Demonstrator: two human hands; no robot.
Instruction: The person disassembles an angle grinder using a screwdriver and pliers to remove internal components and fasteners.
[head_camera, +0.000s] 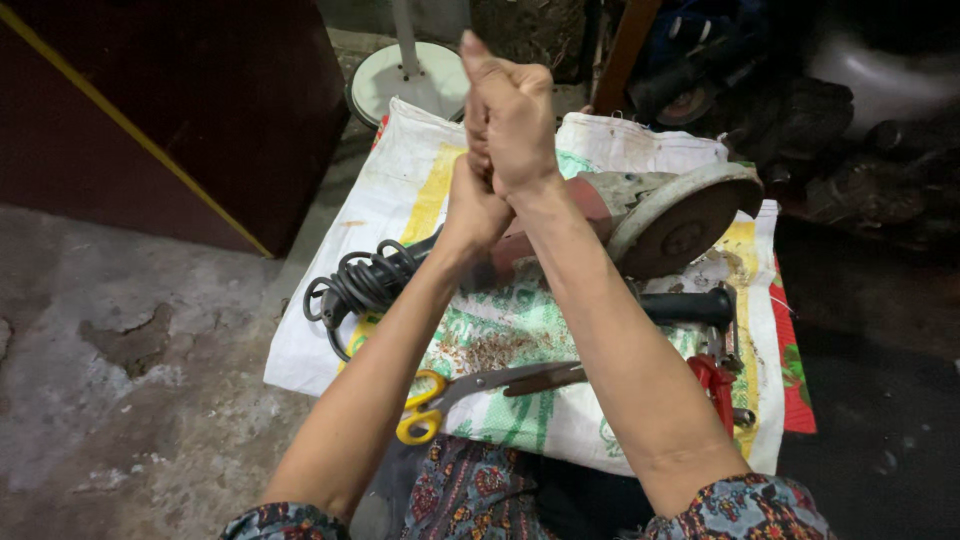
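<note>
My left hand (470, 205) and my right hand (510, 115) are clasped together and raised above a white woven sack (400, 190) spread on the floor. The right hand wraps over the left; neither holds an object that I can see. Below them lies an angle grinder (640, 215) with a red body and a round disc guard, its black cable (365, 285) coiled at the left. Scissors (470, 392) with yellow handles lie near my left forearm.
A black side handle (690, 307) and red-handled pliers (718, 385) lie at the sack's right. A white round stand base (410, 75) sits behind. A dark cabinet (200, 110) stands left on rough concrete floor (120, 380). Dark clutter fills the right background.
</note>
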